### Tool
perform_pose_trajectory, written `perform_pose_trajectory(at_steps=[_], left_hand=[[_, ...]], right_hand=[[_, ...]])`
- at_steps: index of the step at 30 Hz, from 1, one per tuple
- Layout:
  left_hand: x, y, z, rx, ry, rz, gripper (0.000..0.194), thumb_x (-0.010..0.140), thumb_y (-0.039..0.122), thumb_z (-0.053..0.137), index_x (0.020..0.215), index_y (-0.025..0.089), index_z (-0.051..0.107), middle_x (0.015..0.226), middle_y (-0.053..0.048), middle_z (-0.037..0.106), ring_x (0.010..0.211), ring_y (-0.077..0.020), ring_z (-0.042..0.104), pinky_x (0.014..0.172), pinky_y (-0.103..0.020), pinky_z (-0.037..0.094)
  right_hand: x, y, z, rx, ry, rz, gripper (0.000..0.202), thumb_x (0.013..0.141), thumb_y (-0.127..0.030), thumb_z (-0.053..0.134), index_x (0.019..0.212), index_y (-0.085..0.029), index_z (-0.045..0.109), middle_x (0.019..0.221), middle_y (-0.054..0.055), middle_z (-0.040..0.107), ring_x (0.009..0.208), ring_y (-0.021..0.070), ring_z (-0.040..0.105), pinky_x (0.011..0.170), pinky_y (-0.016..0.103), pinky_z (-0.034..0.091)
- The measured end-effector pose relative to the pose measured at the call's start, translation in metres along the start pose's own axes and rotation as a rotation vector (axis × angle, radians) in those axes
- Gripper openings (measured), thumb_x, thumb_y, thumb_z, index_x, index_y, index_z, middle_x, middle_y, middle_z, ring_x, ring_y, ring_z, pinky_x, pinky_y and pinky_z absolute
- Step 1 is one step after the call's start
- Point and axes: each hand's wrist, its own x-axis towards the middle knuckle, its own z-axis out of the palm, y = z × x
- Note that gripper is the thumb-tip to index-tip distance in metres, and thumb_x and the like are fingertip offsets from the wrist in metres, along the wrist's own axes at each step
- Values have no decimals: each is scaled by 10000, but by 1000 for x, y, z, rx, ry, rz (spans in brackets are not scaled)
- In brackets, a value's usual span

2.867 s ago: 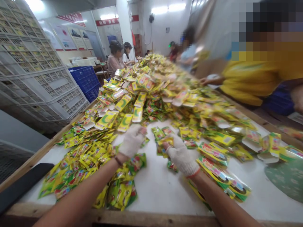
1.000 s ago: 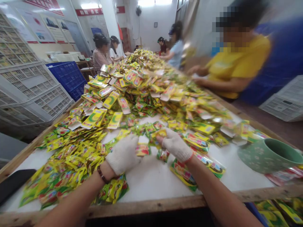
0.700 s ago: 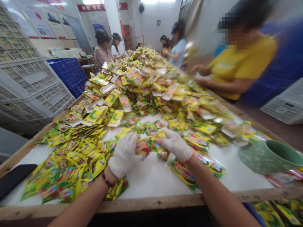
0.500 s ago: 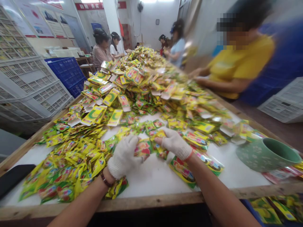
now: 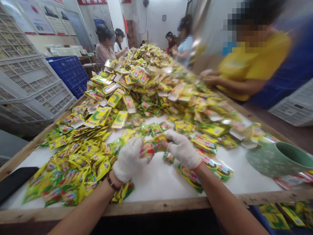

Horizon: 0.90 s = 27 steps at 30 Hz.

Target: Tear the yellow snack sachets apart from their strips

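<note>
Two foreground hands point(image 5: 129, 158) point(image 5: 184, 150), one green cup point(image 5: 265, 161), one beaded bracelet point(image 5: 113, 183), packets point(image 5: 149, 148) past counting

Bare white bench point(image 5: 158, 182) runs from the near edge up between the left hand point(image 5: 129, 160) and right hand point(image 5: 184, 151), where the held packets point(image 5: 148, 148) bar the way farther in. A second lane enters at the near edge toward the right corner, between flat cartons point(image 5: 207, 160) and the green pot point(image 5: 265, 160). Loose sachets point(image 5: 83, 163) crowd the left half, a black slab point(image 5: 18, 182) blocks the near left corner, and a high heap point(image 5: 151, 76) fills the far end.
</note>
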Motion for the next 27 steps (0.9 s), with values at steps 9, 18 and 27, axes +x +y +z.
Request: perform_pose_trajectory(at_steps=[9,18,27], left_hand=[[-2,-2,3,-45,27,144,436,773,410,623,1118,157,541,983,-119,625,920,-267,611,794,-367,533],[0,5,0,-125,116,199,495,773,313,649,1214,151,494,1027,-126,615,942,-272,597,835,-390,523],[-9,34,-31,-864,-305,-277,187,845,267,548,1003,193,617,917,-54,679,841,-200,632,765,-342,526]], right_hand=[[-1,-7,2,88,-169,334,57,720,-224,582,726,-187,625,403,-65,478,360,86,440,353,175,325],[-9,-14,0,508,-689,398,152,702,-240,547,837,-170,542,526,-1,660,349,104,555,362,186,445],[-12,-30,-9,-102,-566,184,99,736,-95,525,690,-182,533,463,-80,479,339,59,457,338,153,318]])
